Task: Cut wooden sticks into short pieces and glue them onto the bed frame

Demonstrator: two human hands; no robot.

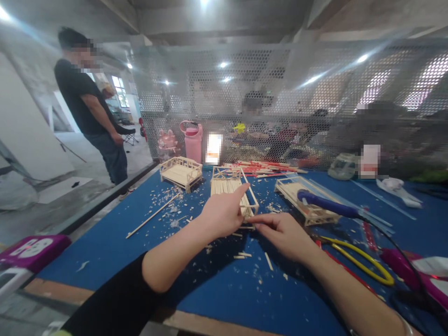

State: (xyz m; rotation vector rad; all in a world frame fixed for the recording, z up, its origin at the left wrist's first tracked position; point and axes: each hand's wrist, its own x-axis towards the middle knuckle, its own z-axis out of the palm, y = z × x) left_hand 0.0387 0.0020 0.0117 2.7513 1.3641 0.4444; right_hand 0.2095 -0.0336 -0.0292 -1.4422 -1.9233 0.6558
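Observation:
A small bed-like model made of thin wooden sticks stands on the blue table in front of me. My left hand grips its near left part, with the index finger stretched along the right side rail. At the model's near edge, the thumb and fingertips of my right hand pinch what looks like a thin wooden stick; its far part is hidden by my left hand. Two similar stick models stand to the left and to the right.
A blue corded tool rests over the right model. Yellow-handled cutters lie by my right forearm. Red-and-natural sticks, a pink bottle and a jar stand near the mesh screen. A person stands at left.

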